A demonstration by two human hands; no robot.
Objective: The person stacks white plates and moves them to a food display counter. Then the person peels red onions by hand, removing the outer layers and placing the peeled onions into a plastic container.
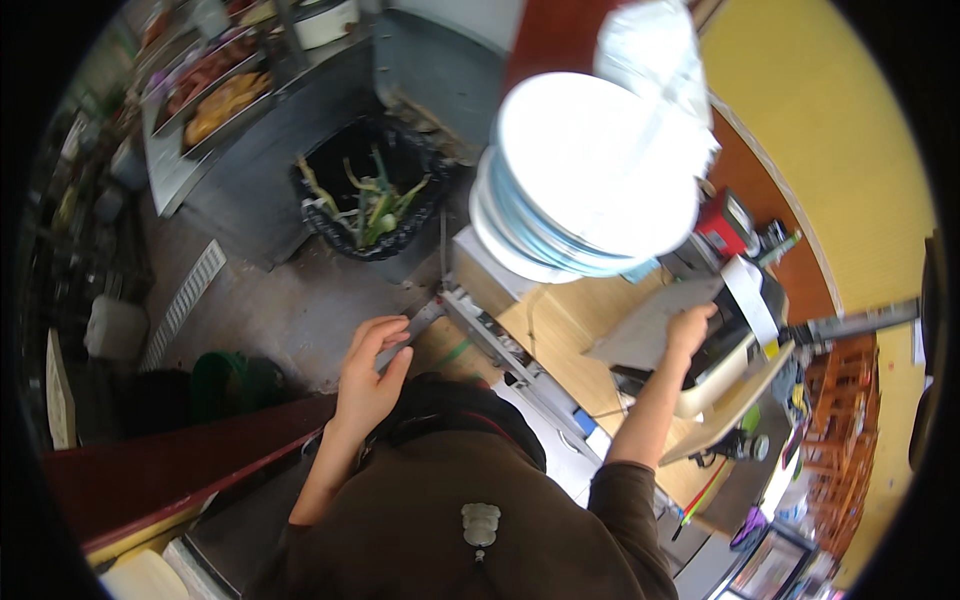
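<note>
My left hand (371,375) hangs over the floor at the centre left, its fingers loosely curved and apart, with nothing in it. On the wooden desk (574,322) to the right, my right hand (690,330) grips the edge of a flat grey panel (649,322), which stands tilted beside a black device. What exactly the panel belongs to cannot be told. Just beyond it a stack of white and pale blue plates (592,172) rests on a box-like base (487,274), with a clear plastic bag (656,52) behind it.
A bin with a black liner (416,232) holds green leafy scraps. Metal trays of food (225,105) lie on a counter at the upper left. A green bucket (221,382) stands on the floor at the left. Wooden chairs (844,442) are at the far right.
</note>
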